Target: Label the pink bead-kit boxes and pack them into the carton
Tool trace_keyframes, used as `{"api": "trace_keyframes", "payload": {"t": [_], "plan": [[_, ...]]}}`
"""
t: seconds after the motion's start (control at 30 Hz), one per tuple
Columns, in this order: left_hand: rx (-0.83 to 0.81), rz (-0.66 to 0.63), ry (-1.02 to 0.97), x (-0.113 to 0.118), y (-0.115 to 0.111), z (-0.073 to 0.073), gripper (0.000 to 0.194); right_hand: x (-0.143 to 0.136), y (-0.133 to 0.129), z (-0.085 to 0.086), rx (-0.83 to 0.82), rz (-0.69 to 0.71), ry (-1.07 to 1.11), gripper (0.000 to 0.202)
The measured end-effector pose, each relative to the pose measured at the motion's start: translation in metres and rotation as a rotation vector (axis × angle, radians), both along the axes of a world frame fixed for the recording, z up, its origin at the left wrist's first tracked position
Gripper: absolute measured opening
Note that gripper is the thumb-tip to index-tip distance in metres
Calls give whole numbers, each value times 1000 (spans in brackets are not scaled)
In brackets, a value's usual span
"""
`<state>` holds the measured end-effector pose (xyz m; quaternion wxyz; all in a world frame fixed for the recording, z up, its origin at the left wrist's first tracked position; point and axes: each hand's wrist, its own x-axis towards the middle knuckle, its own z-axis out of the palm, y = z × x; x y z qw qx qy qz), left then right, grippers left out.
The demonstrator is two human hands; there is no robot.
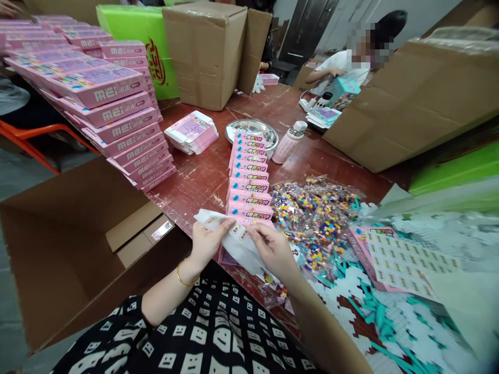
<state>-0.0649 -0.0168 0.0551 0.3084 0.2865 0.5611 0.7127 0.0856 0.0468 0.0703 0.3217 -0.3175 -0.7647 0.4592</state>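
Note:
My left hand (206,245) has its fingers closed on the left end of a white sticker sheet (249,253). Small oval labels show on the sheet's top edge. At that edge my right hand (276,253) pinches with thumb and forefinger; whether a label has come loose between them I cannot tell. Just beyond both hands runs a row of pink boxes (249,186), leaning one behind another. Clear bags of colourful small pieces (317,221) lie to the right of the row. Another sheet of labels (405,262) rests on a pink box (364,254) at the right.
Pink boxes (117,124) are piled high at the left, above an open carton (54,249). A steel tray (268,129), a bottle (289,143) and flat boxes (192,132) stand farther back. Teal sticks (380,311) and white puzzle-like pieces (339,306) cover the right. A person (343,67) sits opposite.

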Motion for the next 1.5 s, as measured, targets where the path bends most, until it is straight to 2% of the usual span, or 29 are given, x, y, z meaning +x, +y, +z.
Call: {"api": "trace_keyframes", "payload": {"t": [0.1, 0.17, 0.3, 0.4, 0.53, 0.6, 0.63, 0.7, 0.77, 0.8, 0.87, 0.9, 0.93, 1.0, 1.07, 1.13, 1.23, 1.37, 1.5], "plan": [[-10, 25, -38, -1, 3, -2, 23, -1, -7, 4, 166, -78, 103, 8], [-17, 41, -57, -2, 4, -3, 26, -1, -10, 8, 264, -69, 149, 9], [-44, 52, -65, 0, 3, -1, 28, -5, -10, 8, 274, -109, 187, 5], [-53, 38, -78, 2, 1, 0, 28, -14, -9, 0, 304, -148, 144, 28], [-50, 17, -155, 2, -2, -7, 31, -16, -18, -4, 696, -96, 115, 37], [-52, 0, -208, -3, -1, -12, 31, -12, -19, 4, 765, -10, 153, 40], [-55, -3, -234, -6, -1, -15, 31, -10, -15, 10, 721, 12, 177, 40], [-62, 9, -282, -13, 0, -20, 31, -8, 10, 22, 549, -40, 244, 35], [-66, 28, -323, -19, 1, -22, 32, -13, 58, 29, 378, -120, 302, 32], [-64, 35, -341, -22, 1, -22, 32, -18, 88, 29, 312, -118, 301, 34], [-53, 47, -364, -27, 0, -21, 34, -29, 149, 20, 204, -35, 216, 39], [-53, 49, -374, -29, -1, -21, 34, -35, 176, 13, 174, -36, 165, 47], [-65, 32, -385, -30, -3, -20, 35, -39, 198, 5, 158, -35, 108, 54], [-133, -96, -412, -29, -7, -20, 36, -43, 223, -12, 174, -29, 25, 68], [-209, -313, -447, -26, -12, -23, 37, -39, 226, -26, 253, -3, -17, 74], [-246, -547, -462, -20, -14, -28, 40, -32, 215, -37, 353, 8, -33, 74], [-265, -750, -437, -13, -13, -36, 47, -21, 198, -49, 449, -13, -52, 72], [-265, -758, -410, -12, -6, -44, 45, -18, 193, -56, 523, -71, -86, 71], [-243, -741, -417, -11, -3, -43, 49, -23, 203, -51, 451, -99, -54, 70]]}}
